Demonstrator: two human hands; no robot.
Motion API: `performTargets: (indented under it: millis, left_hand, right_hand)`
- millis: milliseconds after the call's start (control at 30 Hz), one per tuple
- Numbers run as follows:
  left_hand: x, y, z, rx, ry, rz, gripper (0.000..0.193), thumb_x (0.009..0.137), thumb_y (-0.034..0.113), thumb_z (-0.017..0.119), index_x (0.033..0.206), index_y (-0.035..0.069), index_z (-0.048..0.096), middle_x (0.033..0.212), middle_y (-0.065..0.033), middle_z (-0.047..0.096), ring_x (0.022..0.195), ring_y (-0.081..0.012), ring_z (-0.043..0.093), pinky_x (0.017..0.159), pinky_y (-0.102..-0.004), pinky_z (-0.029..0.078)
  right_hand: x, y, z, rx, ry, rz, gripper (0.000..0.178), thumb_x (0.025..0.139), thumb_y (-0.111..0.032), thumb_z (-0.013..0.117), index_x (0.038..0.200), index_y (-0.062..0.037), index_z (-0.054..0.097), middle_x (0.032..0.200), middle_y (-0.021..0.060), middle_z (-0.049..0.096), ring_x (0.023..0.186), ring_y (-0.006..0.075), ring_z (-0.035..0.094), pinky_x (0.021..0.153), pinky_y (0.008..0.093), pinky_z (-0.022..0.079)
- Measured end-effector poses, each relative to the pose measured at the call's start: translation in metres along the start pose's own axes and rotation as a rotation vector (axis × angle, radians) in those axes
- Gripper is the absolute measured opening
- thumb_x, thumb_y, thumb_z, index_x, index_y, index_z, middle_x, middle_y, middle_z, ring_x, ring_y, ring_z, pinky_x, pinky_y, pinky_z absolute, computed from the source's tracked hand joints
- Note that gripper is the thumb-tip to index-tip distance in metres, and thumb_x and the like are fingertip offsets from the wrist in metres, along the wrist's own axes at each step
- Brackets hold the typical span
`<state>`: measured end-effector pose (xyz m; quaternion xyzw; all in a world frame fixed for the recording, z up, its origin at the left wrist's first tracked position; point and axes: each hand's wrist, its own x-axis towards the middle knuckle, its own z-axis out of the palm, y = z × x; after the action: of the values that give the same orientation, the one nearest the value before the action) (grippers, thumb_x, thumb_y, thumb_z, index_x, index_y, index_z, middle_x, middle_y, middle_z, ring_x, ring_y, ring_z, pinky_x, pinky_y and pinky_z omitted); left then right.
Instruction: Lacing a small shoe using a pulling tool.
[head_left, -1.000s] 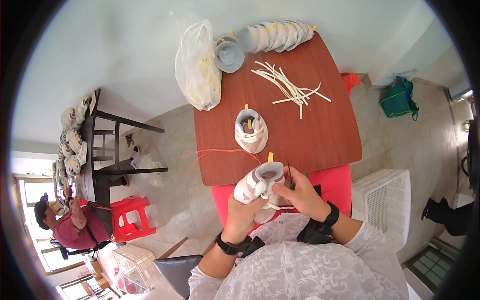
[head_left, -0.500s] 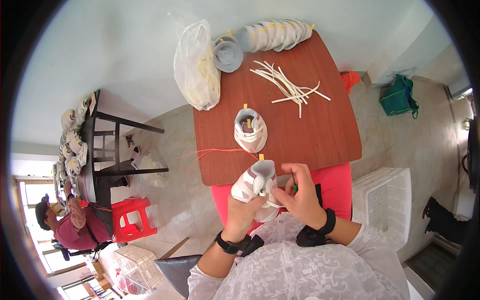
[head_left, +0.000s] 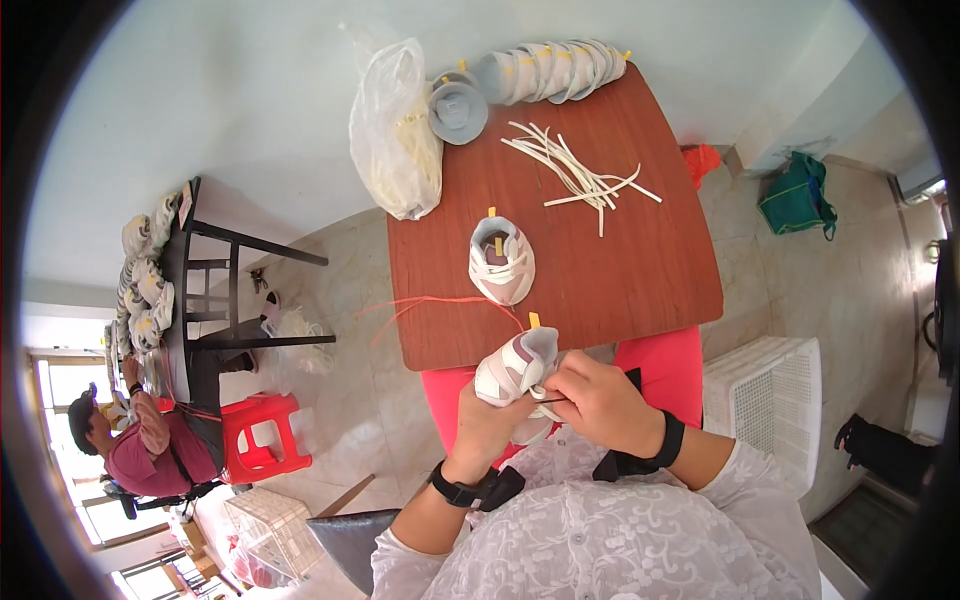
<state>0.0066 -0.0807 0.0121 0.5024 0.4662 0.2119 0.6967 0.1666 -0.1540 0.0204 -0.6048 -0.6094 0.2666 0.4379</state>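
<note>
Over my lap, my left hand [head_left: 487,425] is closed round a white and mauve shoe upper [head_left: 505,368] with a yellow pull tab at its heel. My right hand [head_left: 607,402] pinches a thin dark-shafted tool [head_left: 552,401], whose tip meets the lacing area of the upper; its handle is hidden in the fingers. A pale lace loop shows between the hands. Just beyond, a laced shoe upper [head_left: 515,280] stands on the brown table [head_left: 630,290]. A thin red cord [head_left: 440,299] runs from the table's left edge toward the upper I hold.
White flat laces [head_left: 575,175] lie loose on the table. Nested shoe uppers [head_left: 560,72] and a plastic bag [head_left: 395,150] line its far edge. A white crate [head_left: 765,410] stands at right. A co-worker [head_left: 160,455] sits at far left beside a red stool [head_left: 265,440].
My right hand has closed in against the upper, bringing the tool's shaft to the lacing. The green handle seen earlier is now hidden. The upper has tilted and shifted slightly right.
</note>
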Motion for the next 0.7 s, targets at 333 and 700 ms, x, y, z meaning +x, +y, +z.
performTargets:
  millis: [333, 700]
  left_hand:
    - [0.002, 0.006, -0.001, -0.077, -0.102, -0.063, 0.041, 0.075, -0.004, 0.069, 0.113, 0.000, 0.056, 0.103, -0.0047, 0.063, 0.091, -0.0131, 0.060, 0.080, -0.0291, 0.051]
    - [0.001, 0.004, -0.001, -0.111, -0.093, -0.087, 0.044, 0.074, -0.005, 0.069, 0.115, 0.002, 0.055, 0.104, -0.0039, 0.062, 0.092, -0.0129, 0.060, 0.081, -0.0294, 0.050]
  right_hand:
    - [0.018, 0.011, -0.015, 0.177, -0.264, 0.066, 0.012, 0.076, -0.007, 0.062, 0.082, 0.0007, 0.055, 0.078, 0.0133, 0.053, 0.068, 0.0301, 0.056, 0.059, 0.0390, 0.046]
    - [0.019, 0.013, -0.012, 0.141, -0.206, -0.034, 0.010, 0.073, -0.004, 0.062, 0.077, 0.0000, 0.054, 0.074, 0.0094, 0.052, 0.059, 0.0234, 0.054, 0.051, 0.0335, 0.044]
